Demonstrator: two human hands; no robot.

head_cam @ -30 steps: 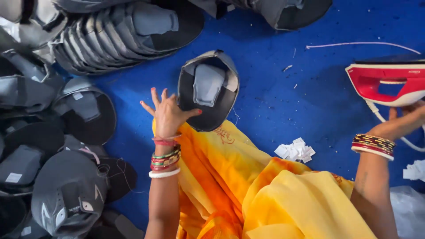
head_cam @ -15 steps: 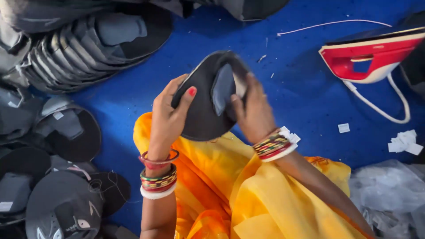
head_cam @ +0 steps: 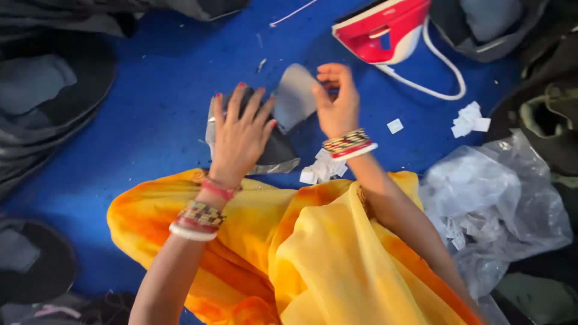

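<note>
at the far left, at 9 o'clock, a stack of dark padded pieces lay on the blue mat, and 1 more dark round piece sat at 8 o'clock. moving right, the left hand lay flat with its fingers spread, pressing down on a dark curved piece that rested on the mat just above the yellow-orange cloth covering the lap. a thin clear film edge showed along the piece's lower rim. its grey flap stood up from the piece toward 1 o'clock, so the long axis ran roughly from 7 to 1 o'clock, from the left hand up to the right hand. the right hand, fingers curled, seemed to pinch the flap's upper edge at 12 o'clock; the blur kept the grip from being certain. the left hand was on the body, the right nearer the flap. white paper scraps lay just below the right wrist. further right, a red and white iron stood at 1 o'clock with its white cord looping down. at 4 o'clock lay crumpled clear plastic.
</note>
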